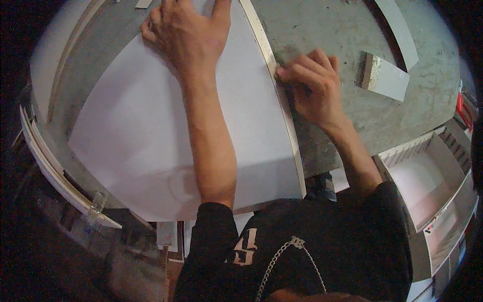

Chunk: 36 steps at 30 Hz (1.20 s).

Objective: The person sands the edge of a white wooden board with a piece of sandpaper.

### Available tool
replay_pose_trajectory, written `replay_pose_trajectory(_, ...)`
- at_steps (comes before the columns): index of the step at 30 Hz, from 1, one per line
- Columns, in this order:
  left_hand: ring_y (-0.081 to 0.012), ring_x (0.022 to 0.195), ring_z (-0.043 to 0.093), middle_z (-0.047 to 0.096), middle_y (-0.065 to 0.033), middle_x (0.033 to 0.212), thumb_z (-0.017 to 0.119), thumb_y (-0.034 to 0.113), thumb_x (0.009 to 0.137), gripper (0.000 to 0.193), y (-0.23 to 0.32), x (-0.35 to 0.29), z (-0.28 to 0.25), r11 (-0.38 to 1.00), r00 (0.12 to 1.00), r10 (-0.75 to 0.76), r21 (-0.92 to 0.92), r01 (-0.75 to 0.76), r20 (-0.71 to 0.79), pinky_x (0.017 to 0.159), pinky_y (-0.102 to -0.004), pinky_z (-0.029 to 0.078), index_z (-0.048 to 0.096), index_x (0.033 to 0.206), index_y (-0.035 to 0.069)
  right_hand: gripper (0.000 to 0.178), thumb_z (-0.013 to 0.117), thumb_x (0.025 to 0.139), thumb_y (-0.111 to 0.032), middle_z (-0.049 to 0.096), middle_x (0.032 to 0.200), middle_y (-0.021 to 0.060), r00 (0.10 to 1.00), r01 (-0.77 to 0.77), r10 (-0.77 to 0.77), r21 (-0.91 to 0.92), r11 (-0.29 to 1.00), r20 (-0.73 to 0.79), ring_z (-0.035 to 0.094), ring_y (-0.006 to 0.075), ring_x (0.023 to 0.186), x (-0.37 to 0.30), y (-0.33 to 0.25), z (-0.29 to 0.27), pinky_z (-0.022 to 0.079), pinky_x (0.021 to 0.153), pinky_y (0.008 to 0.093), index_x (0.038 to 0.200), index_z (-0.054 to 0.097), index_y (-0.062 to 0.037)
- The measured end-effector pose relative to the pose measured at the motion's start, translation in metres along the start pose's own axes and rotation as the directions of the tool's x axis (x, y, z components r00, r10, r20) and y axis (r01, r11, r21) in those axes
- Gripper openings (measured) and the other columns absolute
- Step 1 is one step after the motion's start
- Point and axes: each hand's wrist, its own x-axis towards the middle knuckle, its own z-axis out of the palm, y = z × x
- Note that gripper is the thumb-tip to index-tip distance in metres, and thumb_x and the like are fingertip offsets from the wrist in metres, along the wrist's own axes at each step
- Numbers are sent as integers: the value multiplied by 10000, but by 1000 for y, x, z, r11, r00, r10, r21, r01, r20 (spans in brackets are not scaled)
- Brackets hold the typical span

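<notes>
Now the left hand [188, 30] lies flat on the panel [146, 131]; the right hand [312, 83] pinches its edge strip [282, 100] midway, lower half unreached.

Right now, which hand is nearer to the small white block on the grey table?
Right. The right hand is at the board's edge, just left of the block; the left hand lies flat on the white board, farther left.

Grey worktop [347, 30] is carrying a big white board [146, 126] w/ pale edge strip [282, 100], plus small white offcut [385, 75] lying at right.
</notes>
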Motion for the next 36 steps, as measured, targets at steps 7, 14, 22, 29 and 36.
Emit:
replay_pose_trajectory(7, -331, 1183, 562, 668, -118, 1122, 703, 416, 897, 345, 2, -1, 0, 999, 1000, 5, 45, -4, -19, 1120, -516, 298, 701, 1091, 131, 194, 765, 701, -86, 635, 849, -70, 1000, 1, -1, 24, 1000, 8, 551, 200, 866, 0, 3, 1, 346, 804, 370, 842, 685, -194)
replay_pose_trajectory(14, -339, 1166, 566, 671, -120, 1113, 707, 409, 893, 354, 7, 2, -8, 999, 999, -29, 16, 29, 14, 1127, -523, 293, 697, 1084, 112, 222, 735, 734, -14, 633, 829, -43, 999, 21, -20, 23, 1000, -44, 546, 203, 843, 14, 4, 12, 330, 791, 347, 865, 707, -191)
replay_pose_trajectory(22, -318, 1208, 572, 688, -87, 1171, 668, 628, 854, 493, -18, 1, 4, 996, 998, 42, 85, -38, -43, 1100, -534, 299, 729, 1143, 233, 59, 702, 809, -132, 626, 831, 28, 997, 55, -58, 54, 997, 55, 578, 271, 938, 34, 10, 8, 359, 850, 435, 820, 651, -159)
replay_pose_trajectory(29, -316, 1147, 571, 688, -97, 1116, 669, 509, 878, 393, -4, 2, -1, 999, 998, 43, -18, -45, -55, 1092, -542, 279, 737, 1068, 172, 92, 752, 823, -101, 689, 872, -14, 995, 5, -6, -8, 1000, -104, 608, 235, 875, 88, 20, 11, 363, 852, 370, 887, 723, -160)
replay_pose_trajectory(36, -305, 1148, 566, 681, -91, 1105, 670, 516, 875, 400, -7, 2, 2, 999, 997, 32, -41, -35, -66, 1117, -541, 251, 732, 1078, 177, 201, 725, 752, -148, 685, 945, -17, 991, 133, -133, 5, 991, -7, 587, 237, 969, 73, 20, 9, 376, 853, 409, 949, 718, -188)
